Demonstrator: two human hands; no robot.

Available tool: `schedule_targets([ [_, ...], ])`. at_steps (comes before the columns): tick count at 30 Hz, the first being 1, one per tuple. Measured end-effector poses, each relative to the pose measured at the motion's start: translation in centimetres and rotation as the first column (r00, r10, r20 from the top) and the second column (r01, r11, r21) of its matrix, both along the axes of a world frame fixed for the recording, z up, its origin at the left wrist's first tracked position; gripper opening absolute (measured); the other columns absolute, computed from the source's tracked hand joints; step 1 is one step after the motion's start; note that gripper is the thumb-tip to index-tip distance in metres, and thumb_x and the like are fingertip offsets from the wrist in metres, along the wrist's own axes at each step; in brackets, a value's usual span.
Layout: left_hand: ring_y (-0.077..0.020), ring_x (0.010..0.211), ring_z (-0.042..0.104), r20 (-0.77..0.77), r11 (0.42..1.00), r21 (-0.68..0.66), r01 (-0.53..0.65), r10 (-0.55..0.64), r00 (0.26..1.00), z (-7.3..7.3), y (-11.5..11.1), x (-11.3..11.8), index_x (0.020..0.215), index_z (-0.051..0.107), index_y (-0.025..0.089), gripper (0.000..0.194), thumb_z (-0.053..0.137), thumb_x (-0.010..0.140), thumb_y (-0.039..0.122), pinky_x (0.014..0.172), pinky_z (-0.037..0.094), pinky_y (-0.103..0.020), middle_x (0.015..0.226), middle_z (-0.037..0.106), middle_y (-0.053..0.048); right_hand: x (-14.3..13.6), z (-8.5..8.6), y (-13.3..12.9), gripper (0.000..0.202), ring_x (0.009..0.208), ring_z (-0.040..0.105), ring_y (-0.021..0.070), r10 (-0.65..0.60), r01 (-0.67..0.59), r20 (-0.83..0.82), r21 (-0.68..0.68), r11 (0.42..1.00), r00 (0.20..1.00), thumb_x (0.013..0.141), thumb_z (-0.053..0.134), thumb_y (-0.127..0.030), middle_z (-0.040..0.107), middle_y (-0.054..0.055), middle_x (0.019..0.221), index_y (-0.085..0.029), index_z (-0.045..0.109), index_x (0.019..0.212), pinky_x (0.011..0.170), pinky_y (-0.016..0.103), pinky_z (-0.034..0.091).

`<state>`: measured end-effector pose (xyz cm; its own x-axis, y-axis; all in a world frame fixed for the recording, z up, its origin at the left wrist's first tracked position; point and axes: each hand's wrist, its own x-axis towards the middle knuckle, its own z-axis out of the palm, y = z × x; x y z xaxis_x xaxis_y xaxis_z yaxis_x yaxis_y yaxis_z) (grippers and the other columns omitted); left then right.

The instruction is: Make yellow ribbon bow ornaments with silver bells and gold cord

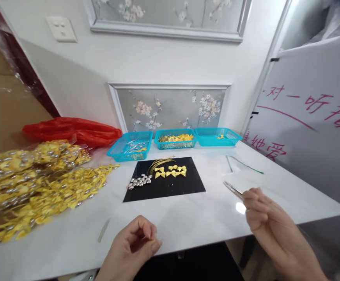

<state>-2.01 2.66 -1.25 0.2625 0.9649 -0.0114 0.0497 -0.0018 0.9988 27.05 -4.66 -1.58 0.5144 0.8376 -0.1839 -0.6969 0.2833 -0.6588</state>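
Observation:
In my right hand (263, 218) is a pair of metal tweezers (233, 189), its slim tips pointing left over the white table. The fingers of my left hand (137, 240) are pinched together near the front edge; whatever they may hold is too small to make out. Ahead of both hands lies a black mat (164, 191). On it are several yellow bow-shaped pieces (170, 173), a cluster of silver beads (140, 181) and a bundle of thin gold wires (158, 162).
Three blue baskets (130, 146) line the wall, holding small parts. Heaped strands of yellow pieces and silver beads (50, 187) cover the left side, with a red bag (73, 130) behind. A green strip (247, 167) lies at right, a clear strip (103, 230) at front left.

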Motion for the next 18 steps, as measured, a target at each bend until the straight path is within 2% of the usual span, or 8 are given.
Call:
schedule_targets([
  [2, -0.013, 0.061, 0.047, -0.03, 0.998, 0.048, -0.028, 0.03, 0.999, -0.1, 0.7, -0.1, 0.068, 0.052, 0.023, 0.036, 0.086, 0.069, 0.034, 0.057, 0.039, -0.022, 0.068, 0.058, 0.005, -0.6, 0.2, 0.3, 0.042, 0.046, 0.027, 0.0007, 0.037, -0.041, 0.039, 0.1, 0.994, 0.999, 0.061, 0.099, -0.031, 0.048, -0.007, 0.067, -0.019, 0.059, 0.07, 0.038, 0.01, 0.034],
  [3, -0.0138, 0.062, 0.049, -0.073, 0.995, 0.095, -0.03, 0.037, 0.997, -0.1, 1.1, -0.2, 0.069, 0.053, 0.023, 0.034, 0.085, 0.072, 0.036, 0.058, 0.041, -0.023, 0.069, 0.058, 0.004, -0.9, 0.2, 0.5, 0.041, 0.046, 0.025, 0.0014, 0.033, -0.045, 0.093, 0.125, 0.991, 0.995, 0.068, 0.096, -0.034, 0.046, -0.007, 0.066, -0.019, 0.058, 0.071, 0.039, 0.011, 0.033],
  [5, -0.0161, 0.065, 0.055, -0.205, 0.976, 0.216, 0.011, 0.034, 0.978, 0.4, 2.3, -0.1, 0.071, 0.058, 0.023, 0.029, 0.078, 0.078, 0.042, 0.06, 0.046, -0.024, 0.07, 0.059, 0.003, -1.3, -0.1, 0.8, 0.039, 0.048, 0.026, 0.0032, 0.028, -0.056, 0.221, 0.118, 0.991, 0.975, 0.078, 0.089, -0.042, 0.046, -0.007, 0.066, -0.02, 0.057, 0.074, 0.043, 0.014, 0.035],
  [8, -0.021, 0.077, 0.065, -0.377, 0.934, 0.344, 0.091, 0.048, 0.925, 1.7, 5.0, 0.5, 0.081, 0.067, 0.022, 0.024, 0.071, 0.084, 0.046, 0.066, 0.054, -0.028, 0.078, 0.066, 0.0, -1.7, -0.8, 1.0, 0.043, 0.05, 0.027, 0.0045, 0.066, -0.091, 0.38, 0.049, 0.995, 0.923, 0.084, 0.081, -0.054, 0.045, -0.007, 0.066, -0.02, 0.056, 0.076, 0.047, 0.018, 0.036],
  [12, -0.0252, 0.097, 0.071, -0.522, 0.904, 0.421, 0.069, 0.179, 0.834, 3.7, 11.0, 2.1, 0.108, 0.07, 0.018, 0.023, 0.065, 0.097, 0.038, 0.087, 0.059, -0.042, 0.105, 0.074, -0.006, -1.9, -1.6, 0.5, 0.045, 0.051, 0.026, 0.0043, 0.072, -0.075, 0.42, -0.009, 0.997, 0.905, 0.084, 0.078, -0.061, 0.042, -0.008, 0.066, -0.018, 0.063, 0.084, 0.049, 0.021, 0.034],
  [14, -0.0269, 0.105, 0.07, -0.621, 0.901, 0.426, 0.083, 0.225, 0.751, 4.4, 14.3, 3.0, 0.123, 0.067, 0.018, 0.03, 0.067, 0.098, 0.035, 0.088, 0.06, -0.047, 0.126, 0.07, -0.009, -1.9, -1.7, 0.2, 0.047, 0.05, 0.024, 0.0036, 0.071, -0.069, 0.38, -0.021, 0.997, 0.922, 0.081, 0.081, -0.061, 0.041, -0.009, 0.064, -0.018, 0.065, 0.088, 0.049, 0.021, 0.032],
  [18, -0.028, 0.109, 0.069, -0.786, 0.908, 0.377, 0.184, 0.208, 0.583, 4.7, 19.0, 4.8, 0.13, 0.064, 0.019, 0.035, 0.068, 0.098, 0.033, 0.09, 0.06, -0.049, 0.133, 0.067, -0.01, -1.7, -2.0, -0.3, 0.052, 0.048, 0.022, 0.0021, 0.11, -0.108, 0.326, -0.024, 0.994, 0.939, 0.073, 0.087, -0.062, 0.036, -0.01, 0.06, -0.017, 0.065, 0.085, 0.047, 0.02, 0.027],
])
